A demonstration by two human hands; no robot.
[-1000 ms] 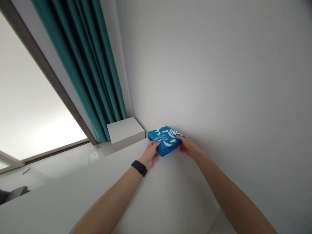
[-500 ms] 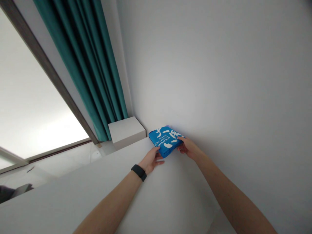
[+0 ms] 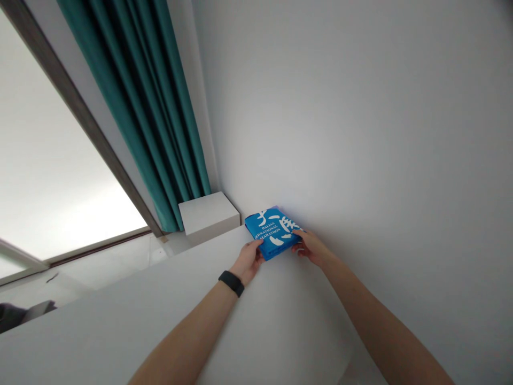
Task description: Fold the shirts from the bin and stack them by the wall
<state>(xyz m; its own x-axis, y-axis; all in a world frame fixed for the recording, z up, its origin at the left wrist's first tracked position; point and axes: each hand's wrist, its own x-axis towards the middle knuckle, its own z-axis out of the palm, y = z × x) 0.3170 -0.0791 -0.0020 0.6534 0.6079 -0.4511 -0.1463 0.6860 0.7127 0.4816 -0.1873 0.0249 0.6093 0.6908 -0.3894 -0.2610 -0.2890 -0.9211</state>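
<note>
A folded blue cloth (image 3: 273,231) with white characters and the words "Dalian International Marathon" lies at the far end of a white surface (image 3: 224,315), close against the wall. My left hand (image 3: 249,260), with a black band on its wrist, grips the cloth's near left edge, thumb on top and fingers underneath. On the near right corner, my right hand (image 3: 311,247) pinches the cloth in the same way. Fingers of both hands are partly hidden under the fold. A bit of purple shows behind the cloth's far edge.
Beyond the surface's far left edge stands a white box-like block (image 3: 210,214). Green curtains (image 3: 148,117) hang behind it, beside a large window (image 3: 60,160) with a dark frame. A plain wall (image 3: 360,117) rises along the right. Dark items (image 3: 24,315) sit at lower left.
The left hand's fingers have tucked in closer under the cloth. The cloth's near right part lies flatter and a little wider. The right hand has shifted very slightly right.
</note>
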